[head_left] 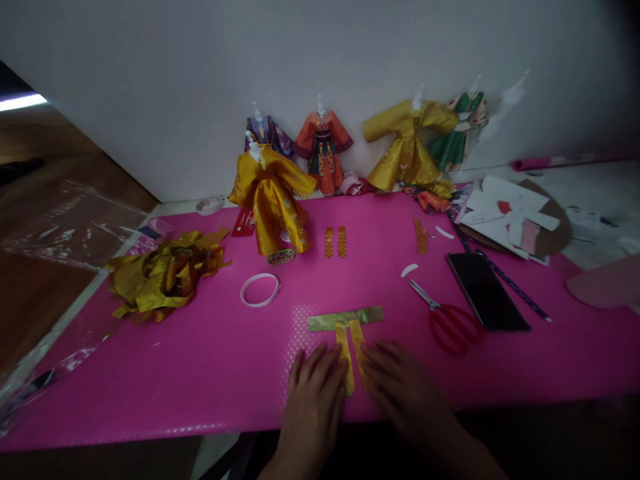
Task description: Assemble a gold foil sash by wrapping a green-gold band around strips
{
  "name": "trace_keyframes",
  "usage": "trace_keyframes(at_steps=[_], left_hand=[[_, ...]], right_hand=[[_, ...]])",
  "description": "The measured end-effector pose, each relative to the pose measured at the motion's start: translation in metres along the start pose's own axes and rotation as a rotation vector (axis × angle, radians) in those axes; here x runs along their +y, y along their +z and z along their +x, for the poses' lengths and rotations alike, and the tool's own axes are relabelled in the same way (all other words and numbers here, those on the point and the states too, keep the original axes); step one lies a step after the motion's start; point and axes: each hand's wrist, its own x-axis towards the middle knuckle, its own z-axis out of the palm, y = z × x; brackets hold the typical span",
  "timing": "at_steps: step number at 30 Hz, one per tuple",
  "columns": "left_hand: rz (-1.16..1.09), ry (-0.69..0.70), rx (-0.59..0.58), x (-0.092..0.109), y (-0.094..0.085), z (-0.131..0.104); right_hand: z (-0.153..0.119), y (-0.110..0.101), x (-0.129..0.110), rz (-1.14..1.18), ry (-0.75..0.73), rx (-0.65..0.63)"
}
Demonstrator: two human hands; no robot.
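Observation:
My left hand (315, 387) lies flat near the front edge of the pink mat, its fingertips on the left yellow strip (344, 347). On the other side, my right hand (397, 380) has its fingers spread, with the fingertips at the right yellow strip (357, 340). Both strips hang side by side from a green patterned band (324, 323) that runs crosswise above them. Farther back lie two small orange strips with dark edging (335, 243). Red-handled scissors (453, 327) rest right of my right hand.
A gold fabric pile (170, 273) and a white ring (260, 291) lie left. A phone (487, 291), a dark pen (520, 290) and paper pieces (507, 213) are at the right. Several dressed figures, one in gold (273, 193), stand along the wall.

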Motion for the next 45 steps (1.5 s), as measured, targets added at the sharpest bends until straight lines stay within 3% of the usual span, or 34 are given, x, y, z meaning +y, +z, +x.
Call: trace_keyframes(at_steps=[45], left_hand=[[-0.015, 0.038, 0.034, -0.0003, 0.0048, 0.002]], right_hand=[[0.0007, 0.0051, 0.0016, 0.005, -0.016, 0.007]])
